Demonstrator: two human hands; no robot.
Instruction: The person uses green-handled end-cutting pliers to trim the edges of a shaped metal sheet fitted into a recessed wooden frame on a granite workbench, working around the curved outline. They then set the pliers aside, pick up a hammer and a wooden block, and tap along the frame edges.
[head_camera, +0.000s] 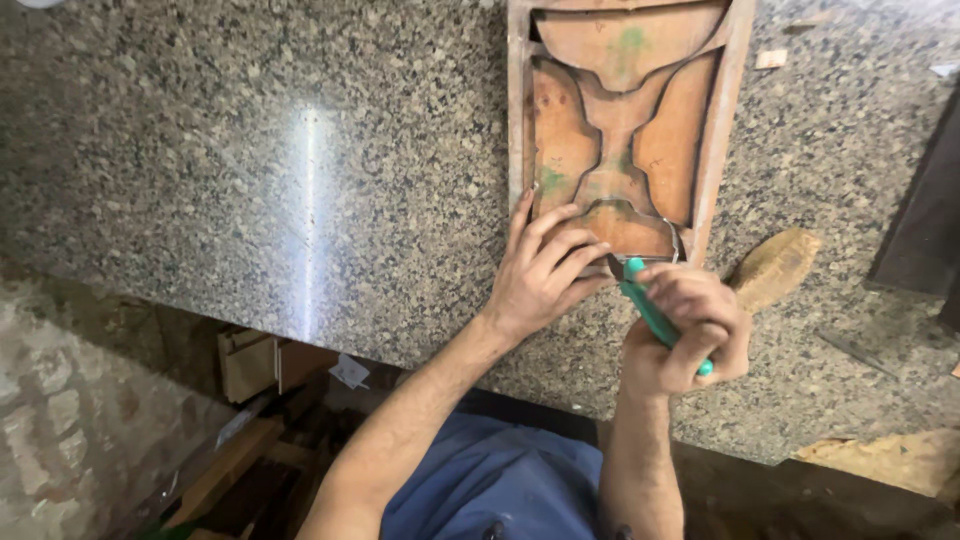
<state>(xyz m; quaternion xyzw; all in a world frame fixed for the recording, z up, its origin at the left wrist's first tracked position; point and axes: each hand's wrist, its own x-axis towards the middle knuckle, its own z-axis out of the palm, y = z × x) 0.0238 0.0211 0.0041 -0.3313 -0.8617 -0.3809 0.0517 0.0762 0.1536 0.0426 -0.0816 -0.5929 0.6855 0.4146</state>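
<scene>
A rectangular wooden frame (718, 140) with curved brown inlaid pieces lies on the speckled granite counter (330, 170). My left hand (545, 268) presses flat on the frame's near end, fingers spread over the wood. My right hand (690, 335) is closed around a tool with a green handle (650, 312); its tip meets the frame's near edge just beside my left fingers. A thin metal strip (672, 232) curls up at the frame's near right corner.
An oval wooden-backed brush (775, 268) lies on the counter right of my right hand. A dark slab (925, 215) leans at the far right. Below the counter edge are wooden scraps (250, 365) and a stone floor (60, 400).
</scene>
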